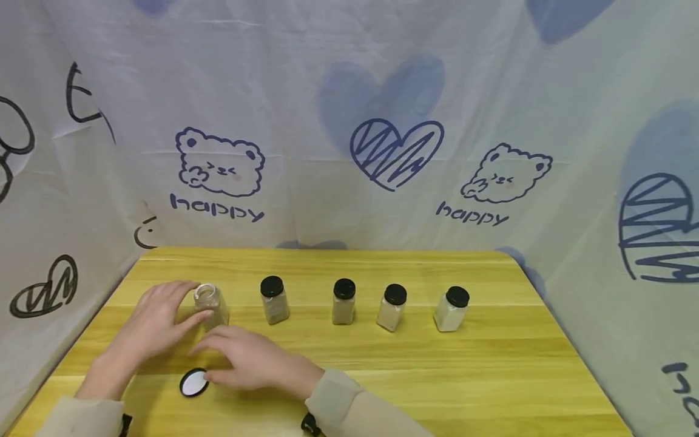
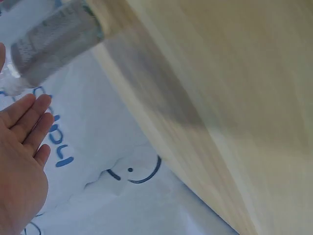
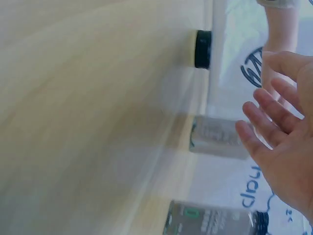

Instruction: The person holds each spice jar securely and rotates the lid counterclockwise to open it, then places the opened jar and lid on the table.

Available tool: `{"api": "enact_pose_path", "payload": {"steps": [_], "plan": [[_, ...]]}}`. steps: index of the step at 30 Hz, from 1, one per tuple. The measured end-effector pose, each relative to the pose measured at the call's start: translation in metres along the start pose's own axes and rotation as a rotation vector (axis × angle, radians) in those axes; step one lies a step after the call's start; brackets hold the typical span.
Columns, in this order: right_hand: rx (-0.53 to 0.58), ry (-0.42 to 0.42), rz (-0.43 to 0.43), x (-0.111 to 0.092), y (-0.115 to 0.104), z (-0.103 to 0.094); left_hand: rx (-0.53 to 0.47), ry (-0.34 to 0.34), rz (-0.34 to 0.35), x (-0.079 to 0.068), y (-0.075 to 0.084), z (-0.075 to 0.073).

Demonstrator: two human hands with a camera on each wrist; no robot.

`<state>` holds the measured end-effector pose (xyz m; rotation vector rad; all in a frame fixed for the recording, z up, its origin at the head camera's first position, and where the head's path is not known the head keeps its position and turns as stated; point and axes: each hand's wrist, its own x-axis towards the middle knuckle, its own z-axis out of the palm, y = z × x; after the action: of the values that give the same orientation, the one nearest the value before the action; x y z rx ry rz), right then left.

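Note:
An uncapped clear jar (image 1: 217,309) with greyish contents stands at the left of the table. Beside it is my left hand (image 1: 158,315), its thumb toward the jar's near side. The left wrist view shows that hand's fingers (image 2: 32,115) extended, a little apart from the jar (image 2: 56,44). A black-rimmed lid (image 1: 194,383) with a white inside lies face up nearer me. Over the table by the lid, my right hand (image 1: 246,358) has loosely bent fingers and an empty palm. In the right wrist view, the lid (image 3: 203,49) appears apart from the right hand (image 3: 288,137).
Right of the uncapped jar, several black-capped jars stand in a row: one close by (image 1: 275,300), others farther along (image 1: 343,302), up to a paler one (image 1: 452,309). A printed cloth (image 1: 306,121) hangs behind the wooden table (image 1: 437,388) and along its sides.

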<state>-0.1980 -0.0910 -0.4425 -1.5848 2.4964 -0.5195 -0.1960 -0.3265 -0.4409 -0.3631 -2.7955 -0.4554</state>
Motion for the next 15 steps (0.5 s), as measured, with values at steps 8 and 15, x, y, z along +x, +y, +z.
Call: {"api": "enact_pose_path", "payload": {"steps": [8, 15], "plan": [[0.09, 0.296, -0.037, -0.03, 0.01, -0.017, -0.01, 0.162, 0.031, 0.004, 0.028, -0.005], [0.175, 0.682, -0.152, -0.046, 0.036, -0.024, -0.023, 0.204, 0.086, 0.018, 0.069, 0.006]]}}
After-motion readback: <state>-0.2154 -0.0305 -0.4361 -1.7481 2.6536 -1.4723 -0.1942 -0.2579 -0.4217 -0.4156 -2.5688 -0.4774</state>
